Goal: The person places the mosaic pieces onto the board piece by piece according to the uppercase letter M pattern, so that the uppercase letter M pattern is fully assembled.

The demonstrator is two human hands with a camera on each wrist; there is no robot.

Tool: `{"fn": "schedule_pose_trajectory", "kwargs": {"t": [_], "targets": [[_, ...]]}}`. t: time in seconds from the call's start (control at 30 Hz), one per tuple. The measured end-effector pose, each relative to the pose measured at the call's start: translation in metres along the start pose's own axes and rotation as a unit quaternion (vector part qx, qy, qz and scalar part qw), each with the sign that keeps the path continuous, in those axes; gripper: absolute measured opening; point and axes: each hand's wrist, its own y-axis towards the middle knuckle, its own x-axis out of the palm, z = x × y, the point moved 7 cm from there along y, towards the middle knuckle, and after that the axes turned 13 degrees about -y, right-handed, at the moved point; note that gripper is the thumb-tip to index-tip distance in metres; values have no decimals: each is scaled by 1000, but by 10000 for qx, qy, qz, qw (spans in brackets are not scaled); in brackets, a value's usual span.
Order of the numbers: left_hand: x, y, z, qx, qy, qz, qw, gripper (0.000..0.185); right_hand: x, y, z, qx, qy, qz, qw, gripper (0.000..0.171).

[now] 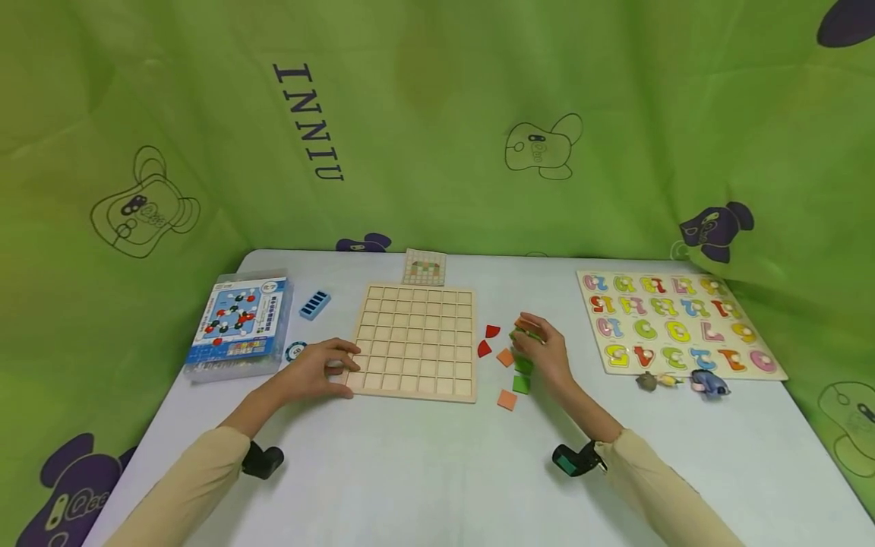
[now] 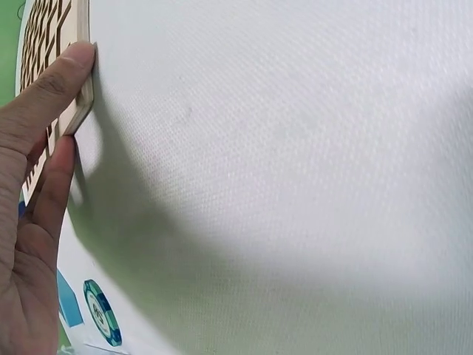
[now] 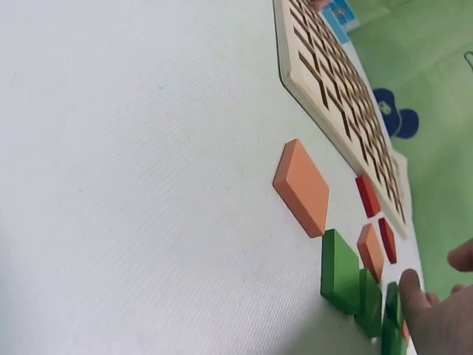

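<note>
A pale wooden grid board (image 1: pixel 417 342) lies flat, its squares bare. My left hand (image 1: pixel 316 371) rests at its front left corner, fingers spread along the left edge. In the left wrist view the thumb (image 2: pixel 65 68) lies over that corner. My right hand (image 1: pixel 544 351) reaches over a group of green tiles (image 1: pixel 522 384), thumb and forefinger apart, a fingertip right at a green tile (image 3: pixel 393 303). Part of an orange tile (image 1: pixel 522 324) shows by its fingers. Two more orange tiles (image 1: pixel 506 399) and two red pieces (image 1: pixel 492 331) lie between this hand and the board.
A pattern card (image 1: pixel 424 268) lies behind the board. On the left are a boxed molecule set (image 1: pixel 239 323), a blue striped block (image 1: pixel 315 305) and a round chip (image 1: pixel 295 350). A number puzzle (image 1: pixel 677 323) and small figures (image 1: pixel 709 383) lie at right.
</note>
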Motion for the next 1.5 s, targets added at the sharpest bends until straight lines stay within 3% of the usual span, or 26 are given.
{"fn": "schedule_pose_trajectory", "kwargs": {"t": [0.27, 0.6, 0.87, 1.07, 1.2, 1.33, 1.5], "targets": [[0, 0, -5, -124, -88, 138, 9998, 30, 14, 9, 1, 232, -1024, -58, 9945, 50], [0, -3, -5, -116, -256, 167, 9995, 28, 34, 26, -3, -130, -834, -184, 9963, 52], [0, -4, -3, -81, -300, 187, 9993, 28, 33, 35, -6, -582, -1475, -30, 9873, 44], [0, -3, -4, -6, -282, 170, 9995, 28, 31, 42, -9, -952, -1981, 173, 9754, 29], [0, -4, -4, -25, -225, 197, 9995, 28, 33, 48, -12, -1202, -2253, 72, 9668, 25], [0, -5, -3, -4, -140, 230, 9996, 28, 35, 50, -15, -1289, -2530, -5, 9588, 22], [1, -6, -2, 11, -237, 234, 9994, 28, 33, 45, -19, -1281, -2690, 272, 9542, 21]]}}
